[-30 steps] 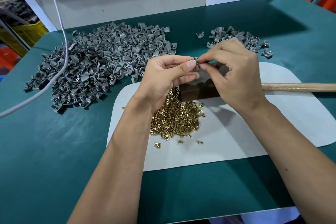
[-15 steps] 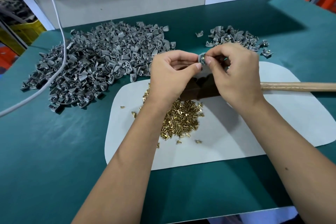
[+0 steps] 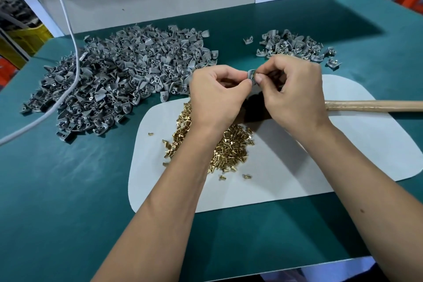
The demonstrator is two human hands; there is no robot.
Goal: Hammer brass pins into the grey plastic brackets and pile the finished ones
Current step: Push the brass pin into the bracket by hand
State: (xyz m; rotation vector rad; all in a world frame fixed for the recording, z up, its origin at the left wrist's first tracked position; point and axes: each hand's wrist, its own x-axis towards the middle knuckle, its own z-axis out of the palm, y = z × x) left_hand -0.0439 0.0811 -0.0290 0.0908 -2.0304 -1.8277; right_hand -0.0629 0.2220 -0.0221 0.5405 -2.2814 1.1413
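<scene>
A big heap of grey brackets point(image 3: 123, 80) lies at the far left on the green table point(image 3: 57, 190), with a white cable point(image 3: 68, 36) over it; a smaller pile point(image 3: 295, 44) lies at the far right. The brass pins point(image 3: 231, 146) lie on the white mat point(image 3: 320, 162), partly hidden under the left forearm. The wooden handle point(image 3: 375, 106) lies along the left-right direction. The left hand point(image 3: 217, 94) and the right hand point(image 3: 290, 89) both pinch one bracket point(image 3: 251, 75) above the mat; its direction I cannot tell.

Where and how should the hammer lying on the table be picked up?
Grip the bare wooden handle, probably from above with the right hand. It lies flat on the white mat, pointing right, with its length exposed. The dark head is largely hidden under both hands, which pinch a grey bracket.
</scene>
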